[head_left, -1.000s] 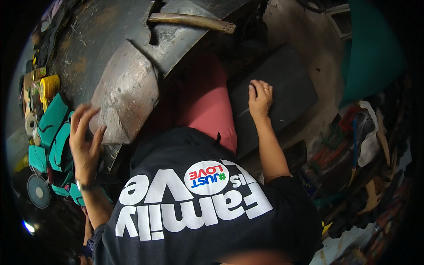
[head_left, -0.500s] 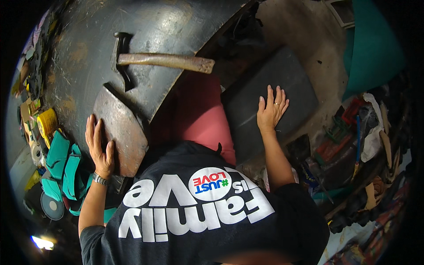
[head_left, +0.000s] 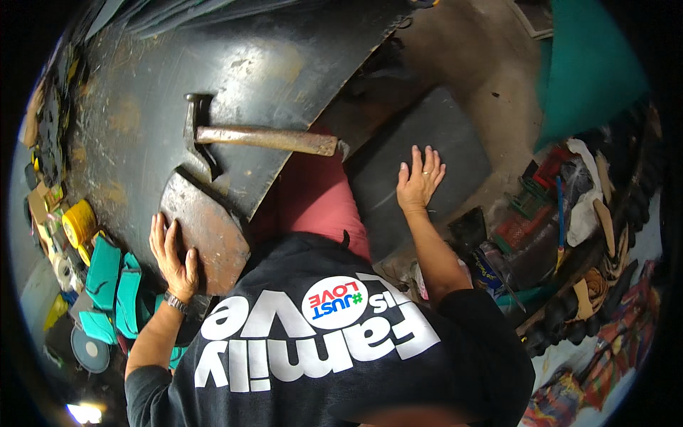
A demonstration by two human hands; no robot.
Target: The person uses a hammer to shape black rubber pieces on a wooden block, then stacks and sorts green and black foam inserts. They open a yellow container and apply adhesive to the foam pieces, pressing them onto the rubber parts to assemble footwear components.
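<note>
A large dark metal sheet (head_left: 235, 78), scuffed and spotted with rust, fills the upper left and centre of the frame and serves as the work surface. A hammer (head_left: 245, 135) with a wooden handle lies on it at centre left, its head toward the left and its handle reaching right to the sheet's edge. Below the hammer, a rusty metal plate (head_left: 203, 231) rests at the sheet's lower edge. To the right of centre a dark flat slab (head_left: 448, 142) lies on the bare concrete floor (head_left: 484, 64), and a pink cushion (head_left: 320, 199) sits between sheet and slab. Teal pieces (head_left: 114, 292) and a yellow roll (head_left: 78, 222) crowd the left rim; a teal cloth (head_left: 590, 64) hangs at upper right, above a cluttered heap of crates and scraps along the right rim. Compared with half a second ago, the hammer and metal sheet sit lower in the frame and more of the sheet shows above them, while both hands remain on the same things. The left hand (head_left: 173, 256) lies open, fingers together and pointing up, pressed flat against the left edge of the rusty plate, with a watch at the wrist. The right hand (head_left: 420, 179) is open too, fingers spread, palm down on the dark slab, its forearm running down toward the black printed shirt at lower centre.
</note>
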